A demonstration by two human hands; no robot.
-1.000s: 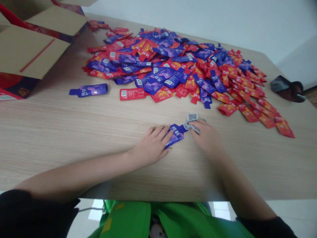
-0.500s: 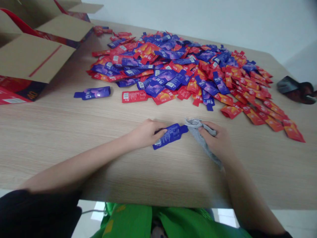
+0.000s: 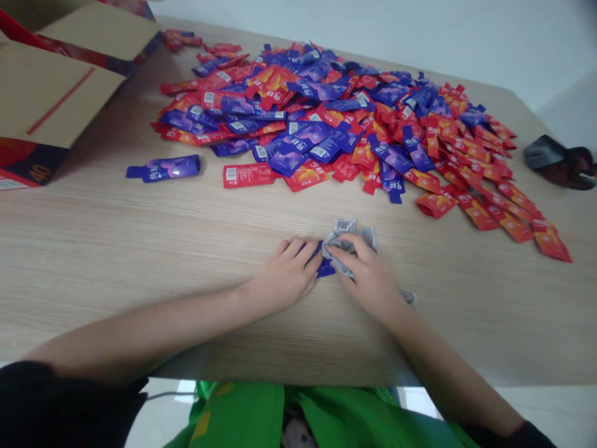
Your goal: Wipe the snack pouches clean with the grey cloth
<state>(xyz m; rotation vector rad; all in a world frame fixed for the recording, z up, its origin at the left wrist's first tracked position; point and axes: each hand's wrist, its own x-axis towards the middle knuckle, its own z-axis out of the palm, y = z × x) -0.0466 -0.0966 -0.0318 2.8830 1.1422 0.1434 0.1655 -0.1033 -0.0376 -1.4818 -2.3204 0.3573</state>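
Note:
A blue-purple spouted pouch lies flat on the table in front of me, mostly covered by my hands. My left hand rests over its left part, fingers pressed together and holding it down. From the other side, my right hand grips a bunched grey cloth and presses it onto the pouch's right end, so the spout is hidden. A tail of the cloth pokes out under the right wrist.
A large heap of red and blue pouches spreads across the back of the wooden table. One blue pouch lies apart at left. Open cardboard boxes stand at the left; a dark object sits at the far right.
My right hand has moved left with the cloth, from beside the spout onto the pouch. My left hand has turned over the pouch, covering more of it. The camera view has shifted slightly.

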